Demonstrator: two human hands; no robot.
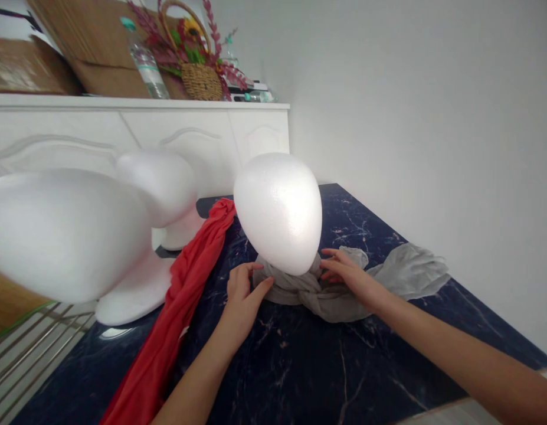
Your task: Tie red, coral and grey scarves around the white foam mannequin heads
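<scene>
A white foam mannequin head [277, 206] stands upright in the middle of the dark table. A grey scarf [335, 301] is wrapped around its base and crosses over itself at the front, and one end trails out to the right. My left hand [243, 295] rests at the scarf's left side, thumb and forefinger apart against the fabric. On the other side my right hand [346, 274] has its fingers stretched out, touching the scarf beside the foam head. Some right fingertips are partly hidden by the cloth and head.
A red scarf [189, 277] lies lengthwise to the left. Two more foam heads [69, 230] stand past it, near a metal rack [38, 354]. Behind is a white cabinet [184, 127] with a bottle [147, 65], flower basket [201, 81] and cardboard boxes. A wall rises at right.
</scene>
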